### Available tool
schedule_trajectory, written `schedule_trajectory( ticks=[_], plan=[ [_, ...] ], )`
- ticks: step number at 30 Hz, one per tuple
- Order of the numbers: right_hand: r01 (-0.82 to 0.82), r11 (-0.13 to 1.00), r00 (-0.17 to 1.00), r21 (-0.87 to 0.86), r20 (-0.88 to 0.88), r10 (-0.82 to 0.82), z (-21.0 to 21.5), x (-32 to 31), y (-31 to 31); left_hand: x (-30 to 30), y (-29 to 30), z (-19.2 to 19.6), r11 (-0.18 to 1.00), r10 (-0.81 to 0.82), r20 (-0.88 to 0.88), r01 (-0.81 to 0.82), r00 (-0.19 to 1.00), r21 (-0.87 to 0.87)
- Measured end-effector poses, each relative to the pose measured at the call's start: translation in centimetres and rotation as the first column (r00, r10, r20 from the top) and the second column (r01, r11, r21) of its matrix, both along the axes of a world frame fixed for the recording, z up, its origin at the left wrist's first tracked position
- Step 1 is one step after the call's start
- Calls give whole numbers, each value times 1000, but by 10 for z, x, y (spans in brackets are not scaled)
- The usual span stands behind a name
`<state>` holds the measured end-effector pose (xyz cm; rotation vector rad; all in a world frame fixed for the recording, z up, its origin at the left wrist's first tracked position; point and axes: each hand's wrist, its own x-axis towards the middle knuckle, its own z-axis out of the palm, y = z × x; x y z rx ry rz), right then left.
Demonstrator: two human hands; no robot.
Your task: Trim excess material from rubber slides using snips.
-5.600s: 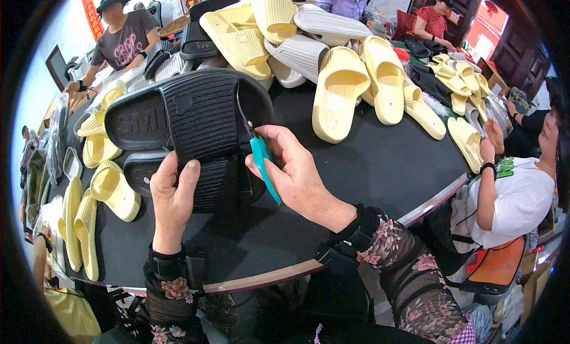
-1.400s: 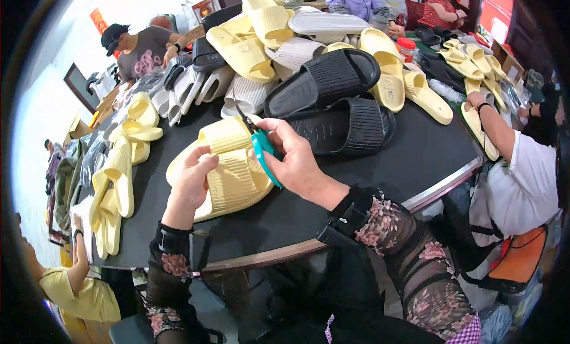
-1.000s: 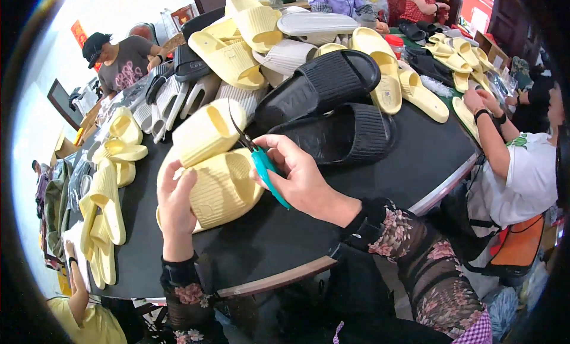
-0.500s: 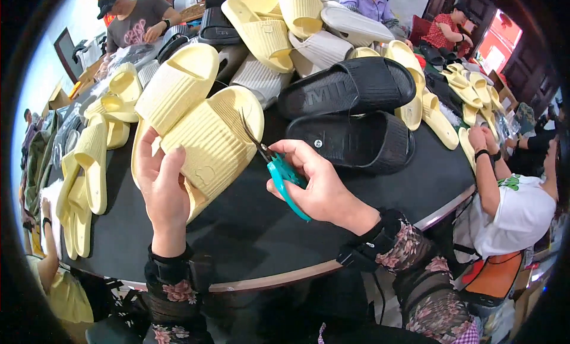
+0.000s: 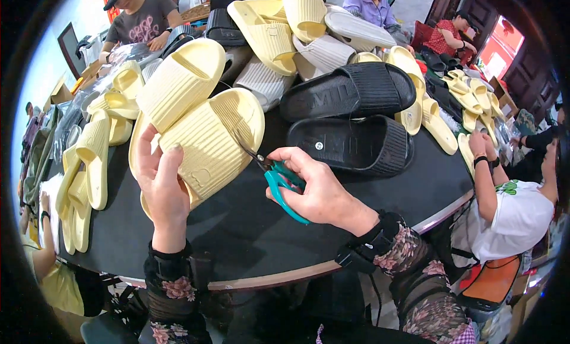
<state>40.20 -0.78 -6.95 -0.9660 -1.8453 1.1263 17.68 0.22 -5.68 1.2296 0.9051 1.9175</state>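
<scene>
My left hand [image 5: 165, 186] grips a pair of pale yellow ribbed slide sandals by their near edge, its thumb on top. The front sandal [image 5: 208, 151] is tilted toward me, and the other sandal [image 5: 181, 83] lies behind it to the upper left. In my right hand [image 5: 320, 189] is a pair of scissors [image 5: 285, 192] with teal handles, fingers through and around the loops. The dark blades are slightly apart, their tips at the strap edge of the front sandal. Just right of the scissors lie two black slides [image 5: 350, 143], one behind the other.
A heap of yellow, grey and white slides [image 5: 273, 38] covers the far side of the dark table [image 5: 255, 243]. More yellow slides [image 5: 92, 160] lie at the left. A person in white [image 5: 510, 213] works at the right edge; others sit across the table.
The scissors' tips have lowered slightly along the front sandal, and their handles have opened a little. My left hand keeps its hold on the pair.
</scene>
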Motion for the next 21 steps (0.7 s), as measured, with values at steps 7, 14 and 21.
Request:
schedule_trajectory(
  ticks=[7, 14, 21],
  plan=[
    [-14, 999, 998, 29, 65, 12, -3, 0, 1, -2, 0, 0, 1000, 7, 7, -7, 1000, -5],
    [-24, 1000, 999, 4, 46, 24, -1, 0, 1, -4, 1, -2, 1000, 4, -13, -4, 1000, -8],
    [-44, 999, 995, 21, 87, 42, -3, 1, 2, -5, 2, -3, 999, -40, 59, 41, 997, -28]
  ],
)
